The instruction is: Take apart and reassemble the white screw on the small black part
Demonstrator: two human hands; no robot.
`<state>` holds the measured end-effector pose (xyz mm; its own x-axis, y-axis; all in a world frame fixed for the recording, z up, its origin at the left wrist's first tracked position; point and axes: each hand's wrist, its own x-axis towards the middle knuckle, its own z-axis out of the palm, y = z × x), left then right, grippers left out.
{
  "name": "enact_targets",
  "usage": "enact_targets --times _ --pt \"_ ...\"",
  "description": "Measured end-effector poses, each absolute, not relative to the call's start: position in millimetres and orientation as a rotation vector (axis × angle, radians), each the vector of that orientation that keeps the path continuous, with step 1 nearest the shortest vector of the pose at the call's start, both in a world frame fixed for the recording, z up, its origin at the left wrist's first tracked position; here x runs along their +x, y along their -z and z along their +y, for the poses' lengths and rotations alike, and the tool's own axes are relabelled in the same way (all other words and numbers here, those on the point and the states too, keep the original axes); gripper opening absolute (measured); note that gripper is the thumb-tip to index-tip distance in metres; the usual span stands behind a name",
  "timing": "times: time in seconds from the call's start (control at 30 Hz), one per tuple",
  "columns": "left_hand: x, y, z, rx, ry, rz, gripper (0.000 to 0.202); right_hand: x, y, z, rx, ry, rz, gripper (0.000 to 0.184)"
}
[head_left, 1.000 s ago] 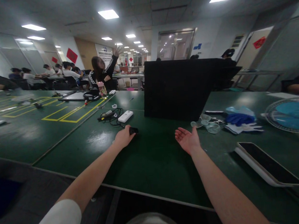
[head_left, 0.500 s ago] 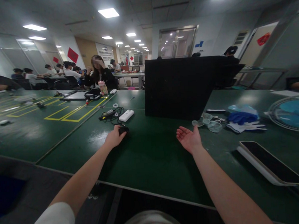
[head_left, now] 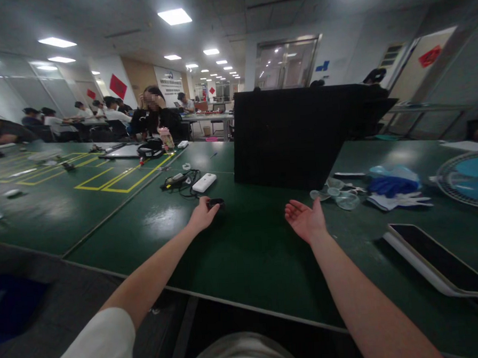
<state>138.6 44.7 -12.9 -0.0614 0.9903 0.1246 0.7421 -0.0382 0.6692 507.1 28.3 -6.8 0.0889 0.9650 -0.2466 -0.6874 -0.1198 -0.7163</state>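
My left hand (head_left: 203, 214) is stretched out over the dark green table (head_left: 243, 253), its fingers closed on a small black object (head_left: 216, 203) that rests on the surface. My right hand (head_left: 305, 220) lies about a hand's width to the right, palm up, fingers spread and holding nothing. Just behind the black object lie a white power bank (head_left: 204, 182) and a bundle of black cables (head_left: 181, 180). A large black panel (head_left: 296, 136) stands upright behind both hands.
Clear goggles (head_left: 338, 195), blue gloves (head_left: 391, 184) and a blue fan (head_left: 469, 180) lie at the right. A dark tablet on a white case (head_left: 439, 264) sits near the right edge. Yellow tape lines (head_left: 114, 180) mark the left table. Several people sit at tables in the back.
My left hand slid the black object left and then back to the right, ending close to where it started. My right hand stayed palm up. The person in the back lowered a raised arm.
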Motion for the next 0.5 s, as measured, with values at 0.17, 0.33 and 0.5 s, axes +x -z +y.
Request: enact_targets --times 0.17,0.33,0.5 --pt "219 7 22 2.011 -0.724 1.593 0.05 507 6 27 -0.864 -1.473 -0.444 0.07" --pt "293 5 -4 2.227 -0.636 1.461 0.053 507 9 28 -0.867 -1.469 -0.467 0.075" --pt "311 3 -14 2.246 -0.686 1.294 0.054 507 7 27 -0.881 -1.458 -0.49 0.078"
